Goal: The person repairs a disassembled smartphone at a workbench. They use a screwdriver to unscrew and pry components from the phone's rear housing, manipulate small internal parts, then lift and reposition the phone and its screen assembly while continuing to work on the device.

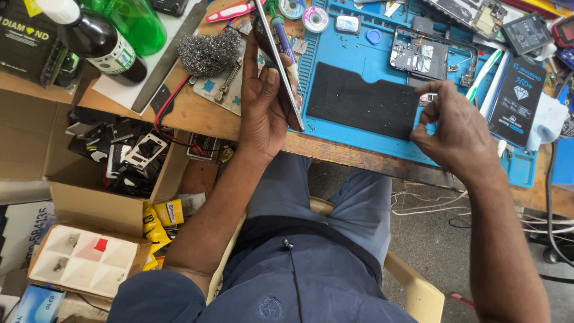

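Note:
My left hand grips a thin dark phone on edge, tilted so it slants from top left to lower right above the bench's front edge. My right hand hovers over the blue work mat, thumb and forefinger pinched on a tiny part too small to identify. Between the hands lies a black rectangular pad on the mat. An opened phone body with bare circuit boards rests at the mat's far side.
A steel wool ball, a dark bottle and a green bottle stand at left. A black phone-shaped box lies at right. An open cardboard box of scrap parts sits below the bench.

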`<move>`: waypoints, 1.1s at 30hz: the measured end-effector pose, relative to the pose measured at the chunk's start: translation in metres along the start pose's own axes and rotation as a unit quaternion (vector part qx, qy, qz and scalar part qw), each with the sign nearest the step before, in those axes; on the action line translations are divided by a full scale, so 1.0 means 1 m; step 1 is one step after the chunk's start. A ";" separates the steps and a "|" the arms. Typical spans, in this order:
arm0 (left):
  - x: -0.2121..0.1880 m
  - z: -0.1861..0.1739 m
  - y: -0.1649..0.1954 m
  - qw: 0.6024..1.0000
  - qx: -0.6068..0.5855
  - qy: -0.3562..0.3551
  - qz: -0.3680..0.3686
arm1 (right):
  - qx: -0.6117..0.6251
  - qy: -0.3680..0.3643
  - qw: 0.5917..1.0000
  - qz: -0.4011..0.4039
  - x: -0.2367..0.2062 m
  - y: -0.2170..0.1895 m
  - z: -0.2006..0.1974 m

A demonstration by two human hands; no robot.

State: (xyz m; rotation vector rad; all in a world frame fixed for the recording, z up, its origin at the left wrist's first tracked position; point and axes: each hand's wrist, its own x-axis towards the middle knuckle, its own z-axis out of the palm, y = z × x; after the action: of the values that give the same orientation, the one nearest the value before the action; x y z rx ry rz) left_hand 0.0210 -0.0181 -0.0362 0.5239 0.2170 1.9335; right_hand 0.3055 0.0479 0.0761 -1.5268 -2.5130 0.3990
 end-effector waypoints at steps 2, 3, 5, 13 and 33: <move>0.000 0.001 0.000 1.000 -0.001 0.003 -0.002 | 0.085 0.016 0.992 -0.091 0.005 -0.017 0.007; 0.001 0.001 0.000 1.000 0.001 0.005 0.001 | 0.126 0.025 0.983 -0.134 0.008 -0.026 0.012; 0.000 0.001 0.000 1.000 0.003 0.006 0.005 | 0.221 0.003 0.955 -0.197 0.015 -0.052 0.033; 0.000 0.001 -0.003 1.000 0.003 0.006 0.012 | 0.218 -0.024 0.954 -0.203 0.029 -0.091 0.059; -0.002 -0.010 -0.001 1.000 0.008 0.002 0.003 | 0.241 0.033 0.943 -0.226 0.022 -0.085 0.068</move>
State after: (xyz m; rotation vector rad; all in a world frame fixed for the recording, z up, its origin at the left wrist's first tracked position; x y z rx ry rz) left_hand 0.0173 -0.0184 -0.0460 0.5318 0.2341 1.9403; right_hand 0.2046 0.0204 0.0391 -0.7471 -2.3692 0.7926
